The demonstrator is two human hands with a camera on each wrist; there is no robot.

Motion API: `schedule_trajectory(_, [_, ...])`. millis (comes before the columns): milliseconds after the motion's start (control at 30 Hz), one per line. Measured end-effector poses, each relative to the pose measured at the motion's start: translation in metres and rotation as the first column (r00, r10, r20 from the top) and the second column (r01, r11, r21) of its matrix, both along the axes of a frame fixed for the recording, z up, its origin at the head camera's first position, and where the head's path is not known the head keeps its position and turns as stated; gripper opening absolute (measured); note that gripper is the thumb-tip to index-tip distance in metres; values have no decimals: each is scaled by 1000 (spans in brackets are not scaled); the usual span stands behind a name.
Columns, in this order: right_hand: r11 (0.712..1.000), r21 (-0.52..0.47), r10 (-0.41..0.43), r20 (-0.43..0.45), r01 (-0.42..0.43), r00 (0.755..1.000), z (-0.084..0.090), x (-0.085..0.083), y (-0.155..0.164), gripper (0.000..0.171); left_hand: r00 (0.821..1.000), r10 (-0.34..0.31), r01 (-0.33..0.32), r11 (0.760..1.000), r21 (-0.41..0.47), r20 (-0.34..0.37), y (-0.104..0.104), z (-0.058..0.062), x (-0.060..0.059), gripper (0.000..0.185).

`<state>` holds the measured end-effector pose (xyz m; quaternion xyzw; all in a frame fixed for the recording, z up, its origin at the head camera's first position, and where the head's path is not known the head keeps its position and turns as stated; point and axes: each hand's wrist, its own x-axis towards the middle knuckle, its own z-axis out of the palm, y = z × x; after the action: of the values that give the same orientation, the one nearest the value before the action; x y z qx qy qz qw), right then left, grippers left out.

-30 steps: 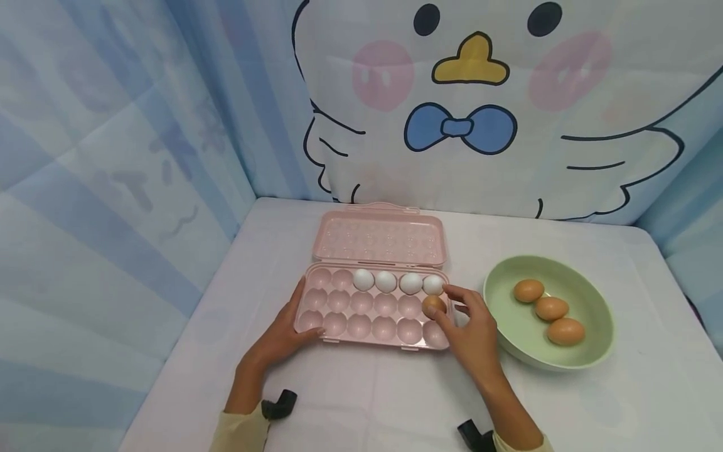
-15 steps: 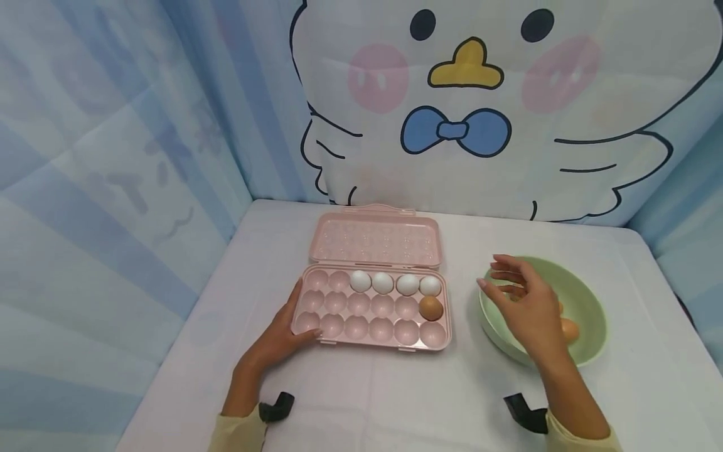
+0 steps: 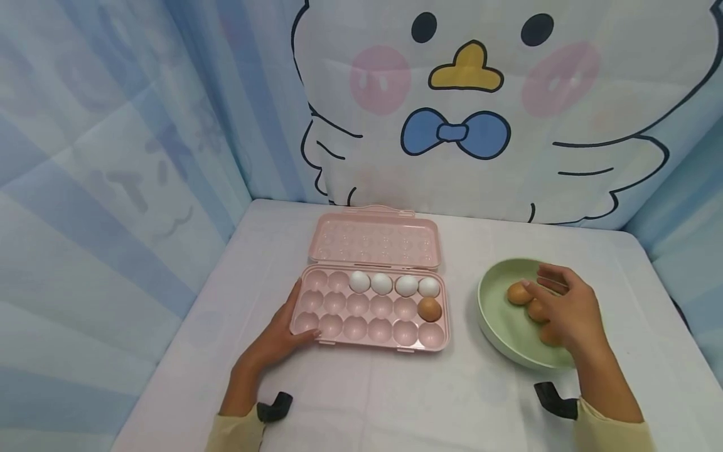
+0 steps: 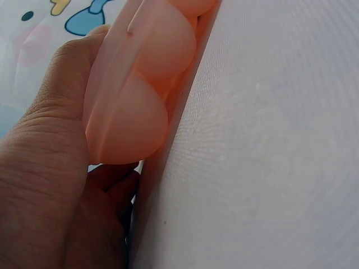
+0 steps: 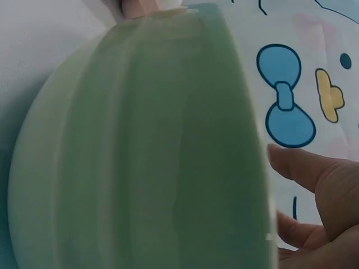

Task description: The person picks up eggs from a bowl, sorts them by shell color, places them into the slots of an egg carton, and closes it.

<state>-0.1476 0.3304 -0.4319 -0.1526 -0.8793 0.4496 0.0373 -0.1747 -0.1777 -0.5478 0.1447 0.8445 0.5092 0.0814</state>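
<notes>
Three smooth, brown, oval eggs sit in a line against one another, or nearly so, inside a round, pale-green bowl with a thin rim, its deep outer wall carrying soft curved bands in the right wrist view. Your right hand hangs over the bowl's right side, thumb and fingers spread apart, the thumb tip at the farthest egg; whether it touches the shell, you cannot tell from these angles.

Near the bowl's left, well within your reach, lies a rectangular, pink, plastic-looking egg tray, molded in three rows of six round cups, their bulging undersides glowing peach in the left wrist view. Your left hand grips its left end, digits wrapped around the edge. Four matte white eggs fill the right-hand cups of the far row; one round-looking brown egg rests in the rightmost cup of the middle row. Behind, the dimpled pink lid lies folded back flat.

Beneath everything spreads a lightly creased white cloth. At your cuffs, pale-yellow sleeves meet bent black wrist pieces. Beyond stands a blue-and-white fabric backdrop, printed with a blue-bow-tied, yellow-beaked cartoon bird.
</notes>
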Motion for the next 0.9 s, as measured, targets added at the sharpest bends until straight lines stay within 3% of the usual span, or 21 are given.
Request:
schedule_trajectory(300, [997, 32, 75, 39, -76, 996, -13, -8, 3, 74, 1000, 10, -10, 1000, -12, 11, 0, -1, 0, 119])
schedule_trajectory(533, [995, -25, 94, 50, -93, 994, -18, -20, -4, 70, 1000, 10, -10, 1000, -4, 9, -1, -1, -1, 119])
schedule_trajectory(733, [979, 30, 201, 59, -203, 978, -26, -26, -8, 63, 1000, 1, -1, 1000, -7, 18, 0, 0, 0, 118])
schedule_trajectory(900, [961, 2, 275, 91, -277, 957, -30, -27, -15, 63, 1000, 11, -11, 1000, -20, 23, 0, -1, 0, 118])
